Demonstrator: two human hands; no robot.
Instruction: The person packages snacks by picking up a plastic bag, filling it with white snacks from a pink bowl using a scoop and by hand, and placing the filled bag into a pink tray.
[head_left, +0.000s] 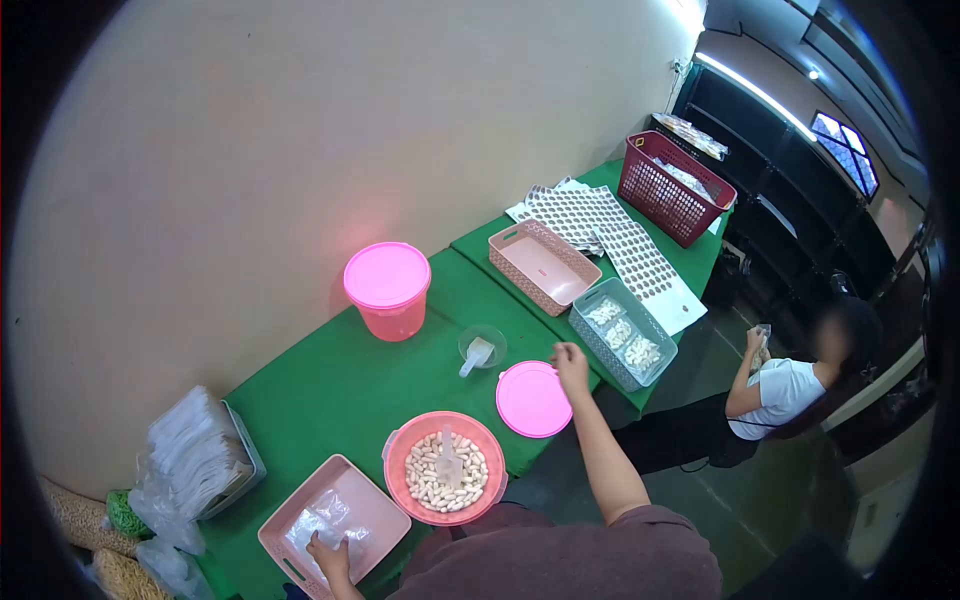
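Observation:
At the bottom, my left hand (330,556) reaches into a pink tray (375,490), its thumb and fingers apart over clear plastic bags (318,520). My right hand (570,366) is raised by the upper right edge of a round pink lid (534,400), with its fingers curled together; anything inside them is too small to make out. Between my arms, a pink tub (398,500) holds whitish oblong pieces (430,487) and a clear scoop (449,468). Beyond it, a white scoop (478,352) rests in a clear round bowl (499,338).
A lidded pink bucket (394,318) stands near the wall. Rightward are a pink basket (545,268), a teal basket (655,362) with filled packets, printed sheets (640,262) and a maroon basket (660,200). Stacked plastic bags (195,450) lie left. Another person (780,395) is at right.

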